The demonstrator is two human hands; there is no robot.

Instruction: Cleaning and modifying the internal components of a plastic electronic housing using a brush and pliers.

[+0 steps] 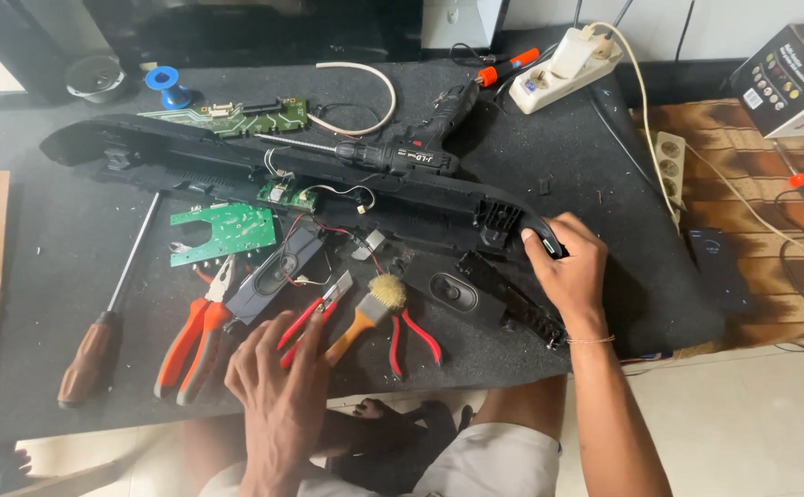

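Dark workbench: right hand (569, 267) clamps black housing (236, 166); left hand (278, 387) spread over red cutters (315, 317).

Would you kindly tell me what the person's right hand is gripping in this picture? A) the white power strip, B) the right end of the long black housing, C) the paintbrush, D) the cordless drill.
B: the right hand is closed around the right end of the long black housing, while the cordless drill, white power strip and paintbrush lie untouched by it.
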